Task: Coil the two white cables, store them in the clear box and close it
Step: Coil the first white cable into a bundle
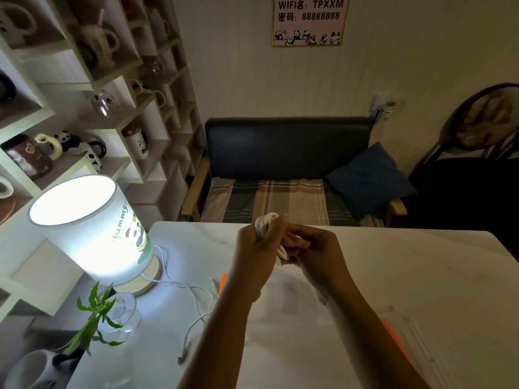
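I count two cables. One white cable (pixel 268 228), bundled into smooth round loops, sits above the marble-look table (pixel 393 265), gripped in my left hand (pixel 252 242) with my right hand (pixel 314 248) pinching its lower loops. The second cable (pixel 196 327) lies loose on the tabletop beside one glowing cylindrical lamp (pixel 92 228).

both hands meet above the desk (pixel 393 276) — the left hand (pixel 254 242) grips a coiled white cable (pixel 266 223), the right hand (pixel 314 248) pinches its lower loops. a second white cable (pixel 196 324) lies loose beside the lit lamp (pixel 92 231).
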